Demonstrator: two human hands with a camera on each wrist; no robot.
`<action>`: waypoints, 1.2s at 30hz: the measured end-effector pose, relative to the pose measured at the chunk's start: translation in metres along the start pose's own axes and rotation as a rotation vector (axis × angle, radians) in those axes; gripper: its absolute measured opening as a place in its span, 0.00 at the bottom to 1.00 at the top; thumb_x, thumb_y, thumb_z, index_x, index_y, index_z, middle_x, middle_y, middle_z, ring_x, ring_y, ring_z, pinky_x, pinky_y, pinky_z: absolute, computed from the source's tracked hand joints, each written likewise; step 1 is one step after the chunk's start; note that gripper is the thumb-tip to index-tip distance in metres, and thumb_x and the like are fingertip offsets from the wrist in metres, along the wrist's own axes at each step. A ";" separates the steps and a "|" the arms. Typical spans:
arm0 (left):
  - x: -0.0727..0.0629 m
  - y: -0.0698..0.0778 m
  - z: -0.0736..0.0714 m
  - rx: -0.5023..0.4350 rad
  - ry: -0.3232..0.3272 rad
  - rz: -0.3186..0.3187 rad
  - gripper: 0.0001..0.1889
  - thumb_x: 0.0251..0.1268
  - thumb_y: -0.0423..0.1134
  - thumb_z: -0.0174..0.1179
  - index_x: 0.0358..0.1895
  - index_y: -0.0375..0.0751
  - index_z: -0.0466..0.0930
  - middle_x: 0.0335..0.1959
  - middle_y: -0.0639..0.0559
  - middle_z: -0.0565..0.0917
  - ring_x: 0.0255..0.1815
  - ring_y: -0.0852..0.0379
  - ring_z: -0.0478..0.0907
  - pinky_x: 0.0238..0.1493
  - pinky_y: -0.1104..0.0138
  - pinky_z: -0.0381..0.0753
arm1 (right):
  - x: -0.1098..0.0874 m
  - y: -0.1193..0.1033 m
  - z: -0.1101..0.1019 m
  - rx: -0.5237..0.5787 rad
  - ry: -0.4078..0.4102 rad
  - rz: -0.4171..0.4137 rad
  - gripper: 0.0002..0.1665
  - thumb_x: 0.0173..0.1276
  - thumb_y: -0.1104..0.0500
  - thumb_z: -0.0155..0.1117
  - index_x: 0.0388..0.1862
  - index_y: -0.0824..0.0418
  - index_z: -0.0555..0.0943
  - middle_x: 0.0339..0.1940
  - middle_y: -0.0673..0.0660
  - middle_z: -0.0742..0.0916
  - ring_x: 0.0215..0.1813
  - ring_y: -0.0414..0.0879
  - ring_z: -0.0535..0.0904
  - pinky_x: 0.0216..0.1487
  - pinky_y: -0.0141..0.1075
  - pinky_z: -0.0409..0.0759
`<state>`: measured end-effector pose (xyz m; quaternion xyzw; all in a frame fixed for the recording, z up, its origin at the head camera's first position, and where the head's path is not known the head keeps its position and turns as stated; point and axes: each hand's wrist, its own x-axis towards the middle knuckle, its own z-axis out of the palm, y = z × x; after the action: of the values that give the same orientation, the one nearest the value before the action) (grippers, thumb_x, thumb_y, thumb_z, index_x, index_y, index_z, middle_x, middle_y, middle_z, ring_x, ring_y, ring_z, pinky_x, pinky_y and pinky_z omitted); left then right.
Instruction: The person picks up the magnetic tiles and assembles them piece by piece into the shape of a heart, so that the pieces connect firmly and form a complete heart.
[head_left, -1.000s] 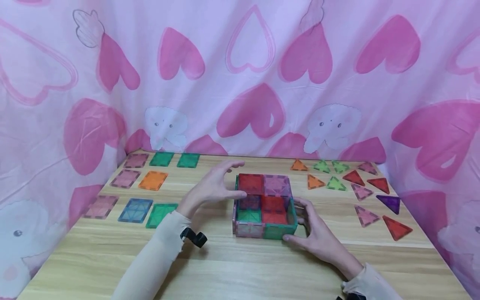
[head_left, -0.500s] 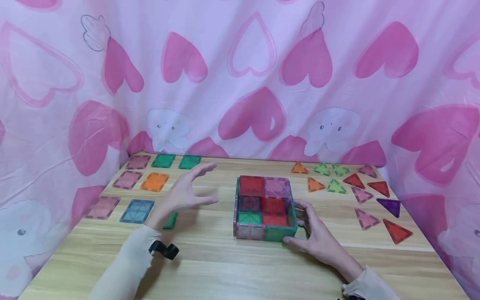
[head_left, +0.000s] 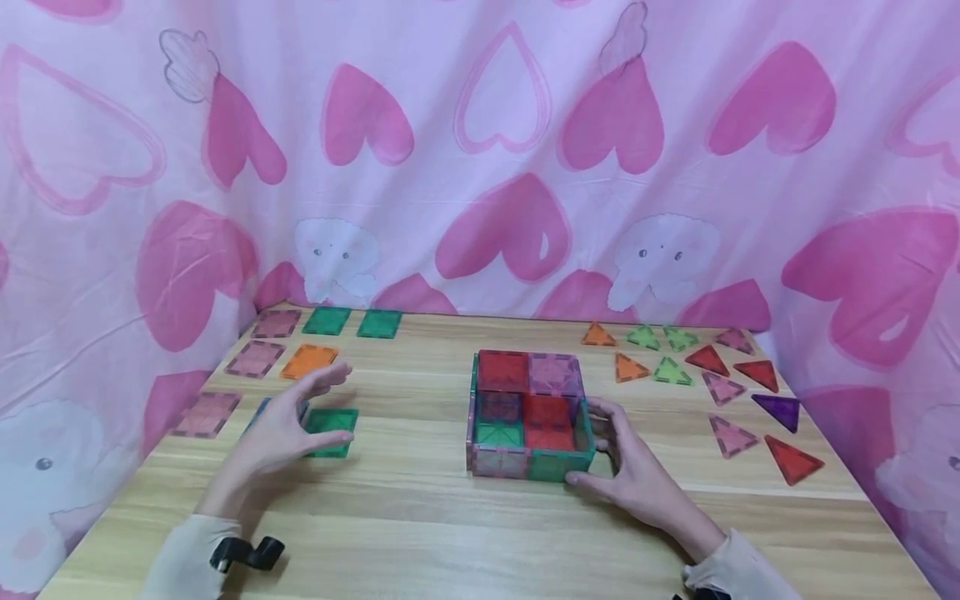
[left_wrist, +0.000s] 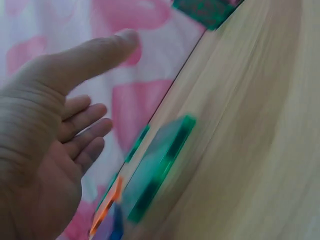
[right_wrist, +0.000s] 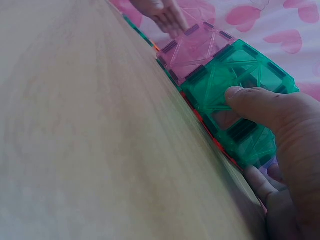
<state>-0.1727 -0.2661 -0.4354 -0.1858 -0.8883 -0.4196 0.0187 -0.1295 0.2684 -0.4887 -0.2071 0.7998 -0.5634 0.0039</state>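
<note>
A low box (head_left: pixel 501 462) built of translucent magnetic tiles stands mid-table. A red tile (head_left: pixel 503 371) and a pink tile (head_left: pixel 555 374) cover its back half; the front half has no top, and green and red floor tiles show inside. My right hand (head_left: pixel 637 479) holds the box's right corner, its thumb on the front green tile (right_wrist: pixel 215 82) and its fingers at the right side. Over the left tiles hovers my left hand (head_left: pixel 281 433), fingers extended, thumb apart, holding nothing. It partly hides a blue tile (head_left: pixel 262 410); a green tile (head_left: pixel 335 433) lies beside its thumb.
Pink tiles (head_left: pixel 256 359), an orange tile (head_left: pixel 306 361) and green tiles (head_left: pixel 379 324) lie flat at the left. Several triangle tiles (head_left: pixel 793 460) are spread on the right. A pink heart-patterned curtain (head_left: pixel 502 233) stands behind the wooden table (head_left: pixel 450 533).
My left hand has moved away from the box, leftward and nearer me, to the square tiles. My right hand and the box have stayed in place.
</note>
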 end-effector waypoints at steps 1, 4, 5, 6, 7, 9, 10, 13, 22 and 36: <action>-0.004 -0.004 -0.003 0.013 0.001 -0.005 0.52 0.61 0.44 0.86 0.86 0.49 0.66 0.81 0.42 0.76 0.80 0.34 0.71 0.79 0.34 0.68 | 0.000 0.000 0.000 0.000 0.005 0.001 0.62 0.64 0.57 0.89 0.88 0.45 0.59 0.81 0.62 0.76 0.80 0.60 0.74 0.71 0.30 0.80; -0.013 -0.013 -0.012 0.052 -0.007 -0.015 0.53 0.58 0.47 0.88 0.85 0.48 0.67 0.79 0.42 0.78 0.80 0.37 0.73 0.82 0.63 0.69 | 0.001 -0.001 0.000 0.005 0.003 -0.007 0.62 0.65 0.59 0.89 0.89 0.47 0.59 0.81 0.63 0.75 0.80 0.61 0.74 0.71 0.29 0.80; -0.016 -0.016 -0.015 0.061 -0.011 -0.018 0.53 0.57 0.47 0.88 0.85 0.47 0.68 0.79 0.42 0.79 0.79 0.38 0.74 0.79 0.73 0.67 | 0.001 -0.002 0.000 0.008 -0.002 -0.008 0.62 0.65 0.59 0.89 0.89 0.48 0.59 0.81 0.64 0.75 0.80 0.62 0.74 0.71 0.29 0.80; -0.019 -0.018 -0.017 0.070 -0.021 -0.024 0.53 0.56 0.48 0.88 0.84 0.46 0.69 0.78 0.43 0.79 0.79 0.39 0.74 0.76 0.81 0.63 | 0.001 -0.002 0.000 0.016 -0.007 -0.003 0.62 0.65 0.59 0.89 0.89 0.48 0.59 0.81 0.64 0.75 0.80 0.61 0.73 0.71 0.29 0.80; -0.021 -0.020 -0.019 0.085 -0.032 -0.025 0.54 0.54 0.49 0.89 0.84 0.45 0.69 0.77 0.43 0.80 0.79 0.38 0.74 0.72 0.85 0.59 | 0.001 -0.002 0.001 0.021 -0.012 0.000 0.62 0.65 0.59 0.88 0.89 0.48 0.59 0.81 0.64 0.75 0.80 0.61 0.73 0.71 0.29 0.79; -0.023 -0.023 -0.022 0.115 -0.060 -0.029 0.55 0.52 0.50 0.90 0.82 0.42 0.70 0.75 0.43 0.82 0.78 0.36 0.75 0.71 0.85 0.59 | 0.001 -0.001 0.002 0.023 -0.022 0.000 0.62 0.65 0.58 0.88 0.89 0.48 0.58 0.81 0.64 0.75 0.81 0.62 0.73 0.72 0.29 0.79; -0.023 -0.023 -0.023 0.130 -0.074 -0.033 0.55 0.51 0.51 0.90 0.82 0.41 0.71 0.75 0.43 0.82 0.78 0.36 0.75 0.74 0.80 0.62 | 0.001 -0.001 0.002 0.021 -0.021 0.003 0.62 0.65 0.57 0.88 0.89 0.47 0.59 0.81 0.63 0.75 0.81 0.62 0.73 0.72 0.29 0.79; -0.023 -0.024 -0.022 0.185 -0.104 -0.041 0.55 0.48 0.53 0.91 0.81 0.41 0.73 0.74 0.44 0.83 0.79 0.35 0.74 0.80 0.57 0.68 | 0.001 -0.001 0.002 0.008 -0.017 -0.004 0.62 0.65 0.57 0.88 0.89 0.47 0.58 0.81 0.64 0.75 0.80 0.63 0.73 0.71 0.29 0.79; -0.017 -0.018 -0.016 0.244 -0.113 -0.039 0.45 0.55 0.46 0.89 0.75 0.39 0.79 0.74 0.42 0.83 0.77 0.35 0.75 0.76 0.33 0.71 | 0.000 0.000 0.000 0.010 -0.014 0.003 0.62 0.65 0.58 0.88 0.89 0.46 0.59 0.81 0.63 0.76 0.80 0.61 0.74 0.71 0.28 0.79; -0.002 0.020 0.009 0.125 0.021 0.067 0.40 0.52 0.45 0.91 0.71 0.50 0.84 0.68 0.58 0.86 0.65 0.50 0.81 0.65 0.39 0.83 | 0.001 0.002 -0.001 -0.021 -0.006 -0.010 0.62 0.65 0.57 0.89 0.88 0.44 0.59 0.81 0.62 0.75 0.80 0.60 0.74 0.71 0.27 0.79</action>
<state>-0.1633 -0.2486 -0.4264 -0.2096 -0.9057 -0.3645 0.0538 -0.1314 0.2695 -0.4896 -0.2129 0.8047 -0.5542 0.0009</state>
